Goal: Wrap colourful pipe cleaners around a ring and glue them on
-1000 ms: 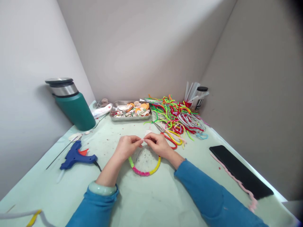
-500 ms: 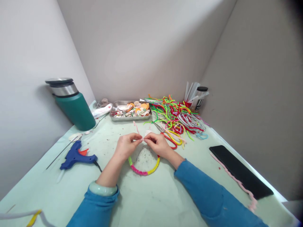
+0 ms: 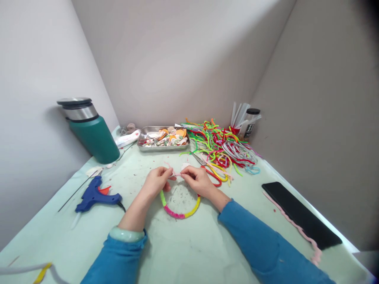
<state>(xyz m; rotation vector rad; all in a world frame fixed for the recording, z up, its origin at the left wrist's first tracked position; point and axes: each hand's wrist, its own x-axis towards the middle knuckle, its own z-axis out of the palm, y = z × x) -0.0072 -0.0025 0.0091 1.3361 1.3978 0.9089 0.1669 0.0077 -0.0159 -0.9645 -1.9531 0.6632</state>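
A ring (image 3: 174, 215) wrapped in fuzzy green, pink and yellow sections hangs or lies below my hands; its top is partly hidden by them. A pale pink pipe cleaner (image 3: 177, 174) runs between my fingertips at the ring's far side. My left hand (image 3: 156, 182) is closed on this pipe cleaner, its loose end sticking up past the fingers. My right hand (image 3: 197, 179) pinches the pink piece where it meets the ring. Red-and-yellow-handled scissors (image 3: 213, 179) lie just beyond my right hand, under some strands.
A metal tray (image 3: 163, 148) of cut pieces stands at the back, beside a heap of coloured pipe cleaners (image 3: 207, 136). On the left are a blue glue gun (image 3: 96, 197) and a green bottle (image 3: 96, 138). A black phone-like slab (image 3: 302, 215) lies right, a pink strand along it.
My left hand has shifted slightly left and rolled over, and the pink pipe cleaner's loose end has dropped lower. My right hand has stayed in place.
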